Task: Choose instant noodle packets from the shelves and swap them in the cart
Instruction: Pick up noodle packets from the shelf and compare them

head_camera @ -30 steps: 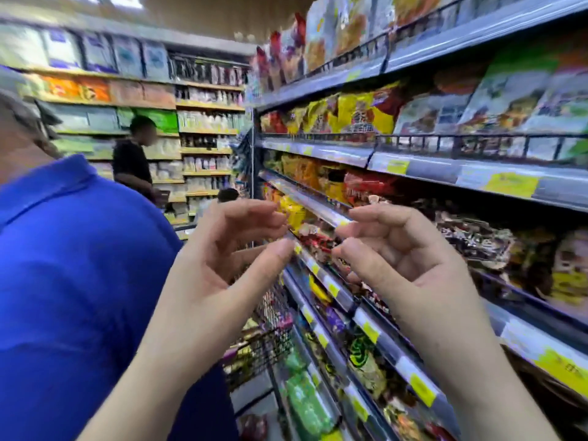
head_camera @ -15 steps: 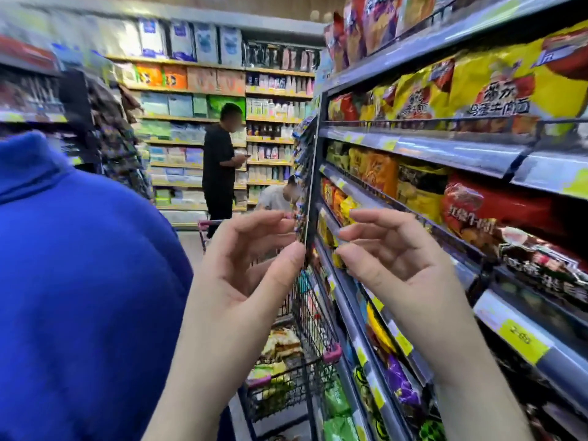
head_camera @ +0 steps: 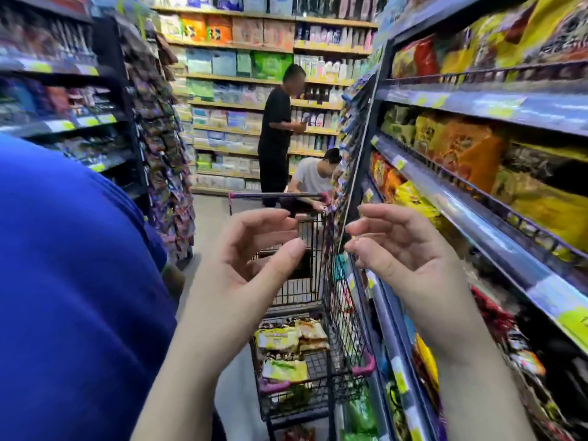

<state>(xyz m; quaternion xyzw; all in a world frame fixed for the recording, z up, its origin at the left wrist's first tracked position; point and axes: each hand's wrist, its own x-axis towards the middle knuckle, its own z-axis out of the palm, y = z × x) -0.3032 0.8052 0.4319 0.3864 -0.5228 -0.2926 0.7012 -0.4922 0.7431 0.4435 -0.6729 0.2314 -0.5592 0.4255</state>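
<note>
Both my hands are raised in front of me, palms facing each other, fingers loosely curved and holding nothing. My left hand (head_camera: 241,268) and my right hand (head_camera: 404,253) hover above a black wire cart (head_camera: 342,313) with pink corners. Several noodle packets (head_camera: 286,342), yellow-green and orange, lie in the cart's basket. To the right run shelves (head_camera: 496,227) stacked with yellow, orange and red instant noodle packets (head_camera: 458,148).
A person in a blue shirt (head_camera: 70,281) stands close at my left. Down the aisle a person in black (head_camera: 275,135) stands and another in white (head_camera: 313,175) crouches. Hanging snack packs (head_camera: 165,154) line the left shelving end.
The view has swung left from the right-hand shelves toward the aisle, bringing the cart and its packets into sight. My hands keep the same raised, empty pose.
</note>
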